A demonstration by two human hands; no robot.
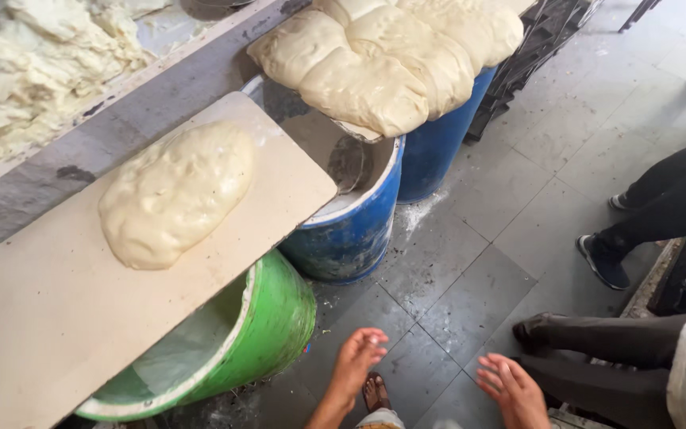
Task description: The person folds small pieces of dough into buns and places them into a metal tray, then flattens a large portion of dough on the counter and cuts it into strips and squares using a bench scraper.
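My left hand [356, 361] hangs open at the bottom centre, empty, close to the green barrel [275, 318]. My right hand [512, 388] is open too, palm down, holding nothing, above the tiled floor. A pale lump of dough [175, 193] lies on a flat tan board [49, 318] resting across the green barrel. Behind it, another board on two blue barrels [347, 234] carries several larger dough lumps [387, 56]. Both hands are well apart from any dough.
A metal trough at upper left holds a shaggy dough mass [37, 59]. Dark stacked trays [533, 40] stand behind the blue barrels. Another person's dark-trousered legs and shoes [605, 262] are at the right, and more legs [597, 338] lie near my right hand. Grey tiles [470, 262] cover the floor.
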